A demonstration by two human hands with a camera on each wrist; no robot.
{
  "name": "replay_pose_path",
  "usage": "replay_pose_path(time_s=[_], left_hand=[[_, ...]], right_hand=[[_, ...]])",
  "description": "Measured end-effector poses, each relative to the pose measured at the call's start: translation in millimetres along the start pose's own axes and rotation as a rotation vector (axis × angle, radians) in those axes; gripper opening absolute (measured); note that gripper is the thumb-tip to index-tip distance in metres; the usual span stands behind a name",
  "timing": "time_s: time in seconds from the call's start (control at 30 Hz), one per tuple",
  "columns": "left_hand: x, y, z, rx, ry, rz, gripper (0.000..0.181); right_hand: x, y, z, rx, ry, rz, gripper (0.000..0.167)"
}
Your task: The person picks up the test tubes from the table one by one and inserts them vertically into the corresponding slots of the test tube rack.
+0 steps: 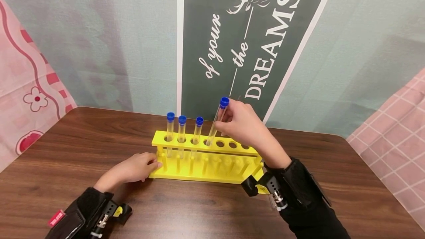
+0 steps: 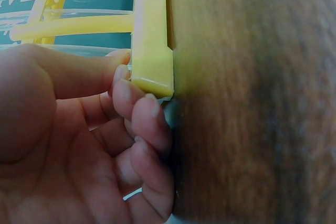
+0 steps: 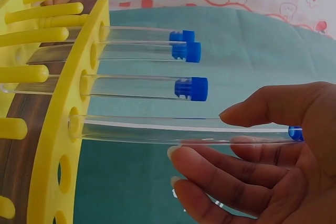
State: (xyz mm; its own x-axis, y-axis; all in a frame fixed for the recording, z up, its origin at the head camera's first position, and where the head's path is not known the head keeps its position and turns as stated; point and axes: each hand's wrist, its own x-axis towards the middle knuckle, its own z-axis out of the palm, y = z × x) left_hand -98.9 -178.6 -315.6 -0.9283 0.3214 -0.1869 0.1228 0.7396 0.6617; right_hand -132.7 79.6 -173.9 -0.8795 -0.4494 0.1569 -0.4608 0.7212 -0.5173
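Observation:
A yellow test tube rack stands on the brown table. My right hand pinches a clear test tube with a blue cap, between thumb and fingers. The tube leans a little, and in the right wrist view its lower end sits in a hole of the rack's top bar. To its left, three more blue-capped test tubes stand in neighbouring holes. At the rack's left end, my left hand holds the base's corner; the left wrist view shows thumb and fingertips against that yellow end.
Further holes in the top bar lie to the right, partly behind my right hand. A row of yellow pegs rises from the rack's base. A green and grey cloth with white lettering hangs behind the table, with pink cloths at both sides.

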Motion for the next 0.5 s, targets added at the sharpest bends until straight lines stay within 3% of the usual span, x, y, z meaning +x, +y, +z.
replay_pose_path(time_s=[0.5], left_hand=[[-0.4,0.9,-0.5,-0.002,0.0,-0.013,0.023]], right_hand=[[2.2,6.5,10.5,-0.01,-0.068,0.012,0.005]])
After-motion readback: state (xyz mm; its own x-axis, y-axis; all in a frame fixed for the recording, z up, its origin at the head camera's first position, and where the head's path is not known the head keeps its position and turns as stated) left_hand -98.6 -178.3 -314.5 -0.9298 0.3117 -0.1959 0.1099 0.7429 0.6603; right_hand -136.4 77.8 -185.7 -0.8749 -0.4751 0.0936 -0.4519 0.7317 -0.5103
